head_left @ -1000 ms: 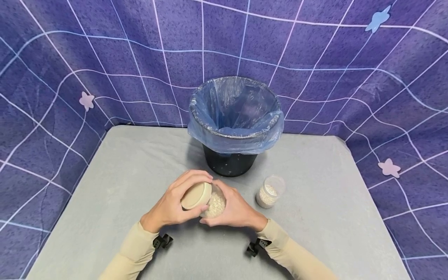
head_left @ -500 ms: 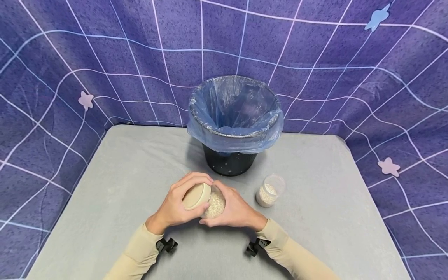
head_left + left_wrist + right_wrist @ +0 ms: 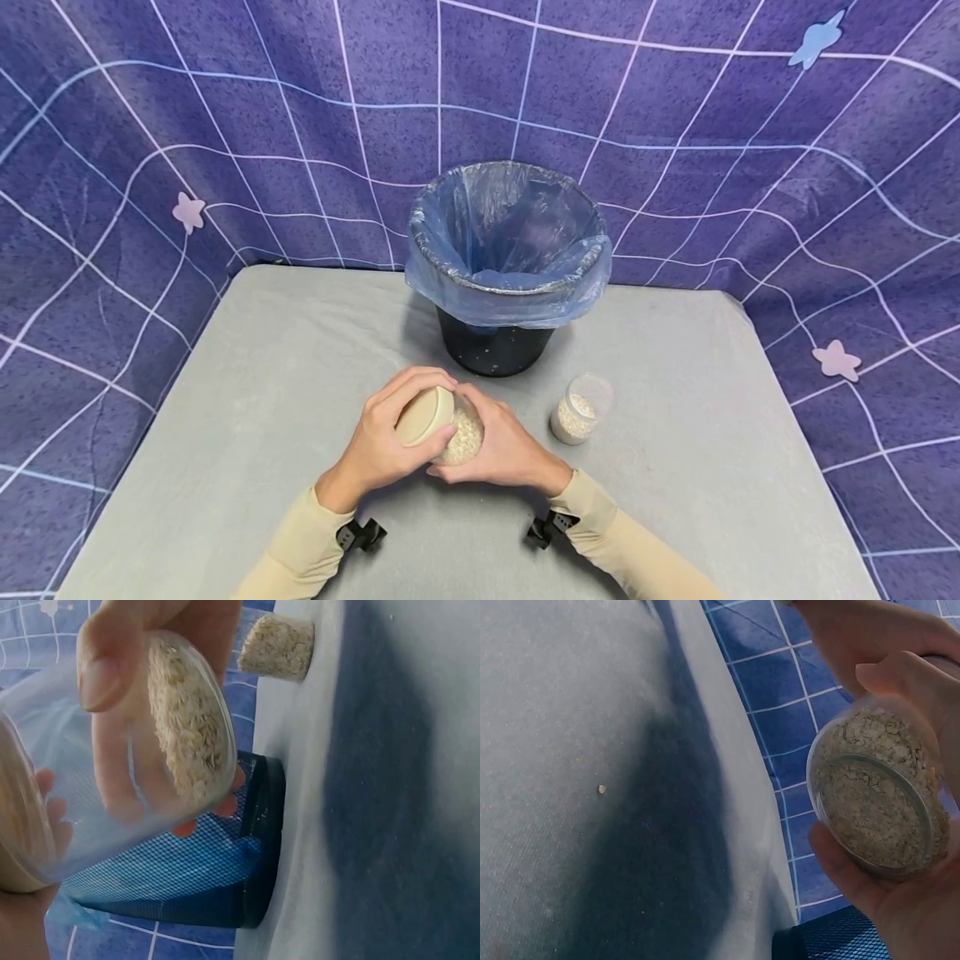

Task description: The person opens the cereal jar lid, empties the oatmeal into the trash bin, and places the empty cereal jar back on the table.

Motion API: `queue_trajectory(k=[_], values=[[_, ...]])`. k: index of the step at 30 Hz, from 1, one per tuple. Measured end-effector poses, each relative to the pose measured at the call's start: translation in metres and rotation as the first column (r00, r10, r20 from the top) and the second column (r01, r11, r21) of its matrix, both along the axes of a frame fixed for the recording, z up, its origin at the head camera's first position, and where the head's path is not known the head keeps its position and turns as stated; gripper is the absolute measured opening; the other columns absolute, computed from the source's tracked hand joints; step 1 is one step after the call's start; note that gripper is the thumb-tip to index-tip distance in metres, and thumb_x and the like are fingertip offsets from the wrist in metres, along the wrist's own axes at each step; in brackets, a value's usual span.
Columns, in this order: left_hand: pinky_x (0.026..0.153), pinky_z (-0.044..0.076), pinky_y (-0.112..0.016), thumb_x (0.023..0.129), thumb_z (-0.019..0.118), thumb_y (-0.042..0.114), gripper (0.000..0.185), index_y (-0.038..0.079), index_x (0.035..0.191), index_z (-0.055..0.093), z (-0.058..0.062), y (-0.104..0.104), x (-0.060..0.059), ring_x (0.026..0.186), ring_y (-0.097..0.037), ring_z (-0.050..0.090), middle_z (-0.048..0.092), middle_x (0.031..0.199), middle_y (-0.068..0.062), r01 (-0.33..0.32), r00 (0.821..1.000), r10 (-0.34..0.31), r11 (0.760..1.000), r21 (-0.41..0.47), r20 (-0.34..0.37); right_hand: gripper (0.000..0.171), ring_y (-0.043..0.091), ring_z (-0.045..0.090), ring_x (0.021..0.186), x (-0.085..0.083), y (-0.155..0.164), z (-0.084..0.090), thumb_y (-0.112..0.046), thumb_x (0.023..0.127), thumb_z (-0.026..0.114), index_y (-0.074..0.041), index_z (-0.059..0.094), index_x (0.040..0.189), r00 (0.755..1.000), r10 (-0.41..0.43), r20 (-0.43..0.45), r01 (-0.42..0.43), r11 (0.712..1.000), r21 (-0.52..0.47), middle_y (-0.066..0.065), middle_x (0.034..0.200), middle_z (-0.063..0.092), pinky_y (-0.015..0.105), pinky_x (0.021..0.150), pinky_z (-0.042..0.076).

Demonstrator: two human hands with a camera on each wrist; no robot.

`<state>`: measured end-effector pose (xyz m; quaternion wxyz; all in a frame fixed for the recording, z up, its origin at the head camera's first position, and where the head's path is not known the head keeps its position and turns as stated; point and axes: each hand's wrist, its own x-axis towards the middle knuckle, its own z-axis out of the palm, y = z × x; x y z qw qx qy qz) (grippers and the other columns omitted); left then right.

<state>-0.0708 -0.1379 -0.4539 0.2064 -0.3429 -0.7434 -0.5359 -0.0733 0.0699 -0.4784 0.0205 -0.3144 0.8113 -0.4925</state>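
Head view: we find our left hand (image 3: 382,442) still curled on the lid (image 3: 424,415), wrist drawn nearer; right hand (image 3: 506,450) grips the jar (image 3: 463,437), unchanged.

Looks like a staged recording booth/studio setup, not a lived-in home or kitchen. A purple cloth backdrop (image 3: 225,125) w/ white grid lines & stuck-on paper stars (image 3: 187,212) wraps the scene from 9 thru 12 to 3 o'clock. A small table (image 3: 247,400) w/ plain grey cover fills the middle, w/ a black bin (image 3: 495,350) in a blue liner at 12 o'clock.
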Motion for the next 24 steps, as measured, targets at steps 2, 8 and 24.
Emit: queue_trajectory(k=[2, 8, 24], values=[[0.106, 0.048, -0.025, 0.079, 0.086, 0.013, 0.048, 0.008, 0.125, 0.072, 0.001, 0.001, 0.002, 0.116, -0.025, 0.066, 0.072, 0.122, -0.007, -0.022, 1.000, 0.022, 1.000, -0.006, 0.012, 0.084, 0.008, 0.067, 0.105, 0.000, 0.000, 0.000, -0.039, 0.068, 0.100, -0.026, 0.056, 0.139, 1.000, -0.005, -0.002, 0.005, 1.000, 0.001, -0.011, 0.118, 0.069, 0.028, 0.090, 0.058], [0.104, 0.048, -0.024, 0.083, 0.084, 0.015, 0.044, 0.012, 0.125, 0.073, 0.004, 0.006, 0.006, 0.115, -0.022, 0.067, 0.072, 0.122, -0.002, -0.096, 0.994, 0.097, 0.995, -0.022, 0.056, 0.090, 0.009, 0.066, 0.111, 0.000, 0.001, -0.001, -0.038, 0.068, 0.100, -0.024, 0.055, 0.144, 1.000, -0.021, -0.008, 0.021, 1.000, 0.005, -0.009, 0.124, 0.068, 0.030, 0.096, 0.057], [0.096, 0.048, -0.028, 0.088, 0.085, 0.021, 0.042, 0.023, 0.127, 0.071, 0.008, 0.020, 0.015, 0.115, -0.015, 0.065, 0.069, 0.124, 0.007, -0.246, 0.946, 0.257, 0.966, -0.080, 0.198, 0.093, 0.011, 0.065, 0.117, -0.003, 0.005, -0.004, -0.037, 0.067, 0.101, -0.021, 0.055, 0.147, 0.998, -0.060, -0.013, 0.060, 0.998, 0.023, -0.004, 0.132, 0.068, 0.032, 0.100, 0.056]])
